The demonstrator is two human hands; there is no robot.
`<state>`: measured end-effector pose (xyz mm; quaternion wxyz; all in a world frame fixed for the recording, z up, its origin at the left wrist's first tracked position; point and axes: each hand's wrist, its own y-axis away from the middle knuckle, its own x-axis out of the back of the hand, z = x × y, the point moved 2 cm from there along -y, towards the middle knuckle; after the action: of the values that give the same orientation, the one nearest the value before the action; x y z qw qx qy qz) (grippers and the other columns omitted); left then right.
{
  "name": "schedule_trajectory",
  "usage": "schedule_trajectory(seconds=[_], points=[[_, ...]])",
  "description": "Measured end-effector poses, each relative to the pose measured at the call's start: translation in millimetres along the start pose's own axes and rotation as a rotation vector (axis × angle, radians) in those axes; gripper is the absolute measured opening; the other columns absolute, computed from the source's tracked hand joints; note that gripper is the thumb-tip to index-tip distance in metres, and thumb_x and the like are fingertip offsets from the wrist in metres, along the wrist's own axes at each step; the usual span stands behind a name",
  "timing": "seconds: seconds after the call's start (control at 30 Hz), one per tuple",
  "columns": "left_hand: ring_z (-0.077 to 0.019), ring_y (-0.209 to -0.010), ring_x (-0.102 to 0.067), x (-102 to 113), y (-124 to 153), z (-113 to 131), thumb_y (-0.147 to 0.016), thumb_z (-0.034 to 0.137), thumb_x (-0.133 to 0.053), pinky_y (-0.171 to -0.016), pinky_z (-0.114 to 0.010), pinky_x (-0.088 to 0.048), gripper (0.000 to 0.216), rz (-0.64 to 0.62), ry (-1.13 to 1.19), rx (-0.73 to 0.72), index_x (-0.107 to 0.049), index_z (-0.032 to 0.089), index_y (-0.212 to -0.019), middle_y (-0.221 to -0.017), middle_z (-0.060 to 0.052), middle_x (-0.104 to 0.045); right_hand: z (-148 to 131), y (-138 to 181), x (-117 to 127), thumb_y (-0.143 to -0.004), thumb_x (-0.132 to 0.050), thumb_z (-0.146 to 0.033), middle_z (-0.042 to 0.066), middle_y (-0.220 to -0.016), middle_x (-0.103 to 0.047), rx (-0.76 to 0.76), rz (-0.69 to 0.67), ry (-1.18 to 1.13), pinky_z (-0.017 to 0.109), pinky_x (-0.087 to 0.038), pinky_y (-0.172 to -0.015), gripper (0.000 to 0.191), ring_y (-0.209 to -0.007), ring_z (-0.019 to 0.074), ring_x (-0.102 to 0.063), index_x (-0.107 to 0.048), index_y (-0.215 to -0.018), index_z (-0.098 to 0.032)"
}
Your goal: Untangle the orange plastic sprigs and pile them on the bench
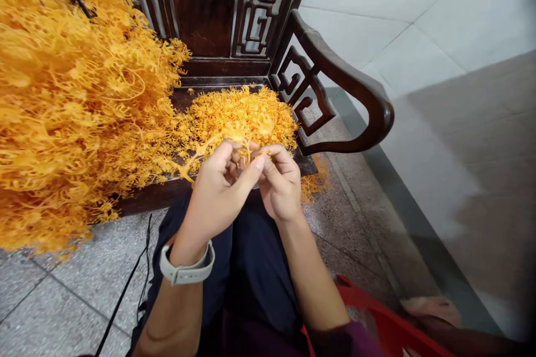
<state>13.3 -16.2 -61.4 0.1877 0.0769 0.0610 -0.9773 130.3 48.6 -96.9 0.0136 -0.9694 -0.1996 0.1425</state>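
Note:
My left hand (220,192) and my right hand (280,181) meet above my lap, fingers pinched together on a small orange plastic sprig (244,149). A thin orange stem (200,155) trails from it to the left. The left wrist wears a pale watch (188,269). Just beyond the hands, a heap of loose orange plastic pieces (240,114) lies on the dark wooden bench seat (184,97).
A big mass of tangled orange plastic sprigs (71,100) fills the left. The bench's carved armrest (343,86) curves at right. A red container (389,326) sits at lower right. A black cord (125,290) runs over the grey tiled floor.

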Motion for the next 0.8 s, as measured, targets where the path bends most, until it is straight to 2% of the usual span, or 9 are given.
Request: schedule_trajectory(seconds=[0.03, 0.17, 0.33, 0.47, 0.53, 0.63, 0.8], points=[[-0.0139, -0.070, -0.061, 1.1, -0.6, -0.5, -0.096, 0.026, -0.074, -0.064, -0.023, -0.049, 0.007, -0.023, 0.012, 0.005, -0.072, 0.019, -0.098, -0.080, -0.002, -0.065, -0.3, 0.4, -1.0, -0.092, -0.077, -0.048, -0.002, -0.080, -0.057, -0.026, -0.019, -0.047, 0.028, -0.045, -0.059, 0.027, -0.064, 0.0125, -0.051, -0.063, -0.092, -0.025], [-0.0152, -0.075, -0.063, 6.1, -2.6, -6.9, -0.094, 0.029, -0.078, -0.074, -0.024, -0.052, 0.017, -0.053, 0.111, 0.068, -0.068, 0.017, -0.086, -0.082, -0.004, -0.066, -2.8, 0.9, -4.0, -0.090, -0.078, -0.048, -0.002, -0.079, -0.055, -0.051, -0.011, -0.111, 0.027, -0.043, -0.058, 0.030, -0.063, 0.0118, -0.047, -0.058, -0.091, -0.025], [-0.0151, -0.073, -0.065, 4.6, -3.5, -11.3, -0.093, 0.033, -0.080, -0.070, -0.024, -0.053, 0.020, 0.063, 0.302, 0.114, -0.066, 0.019, -0.093, -0.083, -0.003, -0.066, -2.2, 0.7, -7.1, -0.093, -0.077, -0.046, -0.001, -0.085, -0.057, 0.025, -0.017, -0.055, 0.028, -0.042, -0.056, 0.027, -0.060, 0.0112, -0.043, -0.059, -0.095, -0.026], [-0.0128, -0.071, -0.063, 4.3, -3.0, -8.7, -0.094, 0.029, -0.079, -0.068, -0.023, -0.051, 0.019, 0.192, 0.336, 0.079, -0.063, 0.019, -0.091, -0.082, -0.002, -0.066, -1.8, 3.5, -10.4, -0.094, -0.078, -0.033, 0.003, -0.100, -0.059, 0.166, -0.104, 0.004, 0.028, -0.045, -0.062, 0.012, -0.078, 0.0138, -0.055, -0.068, -0.095, -0.025], [-0.0118, -0.065, -0.059, 5.1, -1.9, -5.4, -0.094, 0.030, -0.079, -0.062, -0.022, -0.049, 0.021, 0.199, 0.351, 0.078, -0.061, 0.020, -0.091, -0.075, 0.000, -0.063, -2.1, 5.8, -12.1, -0.096, -0.076, -0.029, 0.004, -0.102, -0.059, 0.161, -0.189, -0.010, 0.029, -0.046, -0.064, 0.007, -0.084, 0.0153, -0.059, -0.070, -0.095, -0.024], [-0.0097, -0.053, -0.049, 5.7, 0.2, -0.2, -0.093, 0.031, -0.080, -0.052, -0.021, -0.041, 0.022, 0.113, 0.393, 0.115, -0.061, 0.021, -0.092, -0.064, 0.004, -0.054, -2.9, 8.9, -13.5, -0.099, -0.073, -0.033, 0.002, -0.091, -0.060, 0.047, -0.338, -0.121, 0.029, -0.043, -0.060, 0.013, -0.071, 0.0136, -0.058, -0.066, -0.093, -0.023], [-0.0085, -0.050, -0.044, 5.9, 3.7, 3.4, -0.088, 0.028, -0.086, -0.052, -0.022, -0.043, 0.026, -0.092, 0.523, 0.307, -0.063, 0.020, -0.092, -0.062, 0.004, -0.047, -4.6, 8.4, -7.4, -0.093, -0.079, -0.049, -0.004, -0.070, -0.051, -0.076, -0.387, -0.220, 0.028, -0.037, -0.055, 0.035, -0.053, 0.0096, -0.041, -0.055, -0.087, -0.024]])
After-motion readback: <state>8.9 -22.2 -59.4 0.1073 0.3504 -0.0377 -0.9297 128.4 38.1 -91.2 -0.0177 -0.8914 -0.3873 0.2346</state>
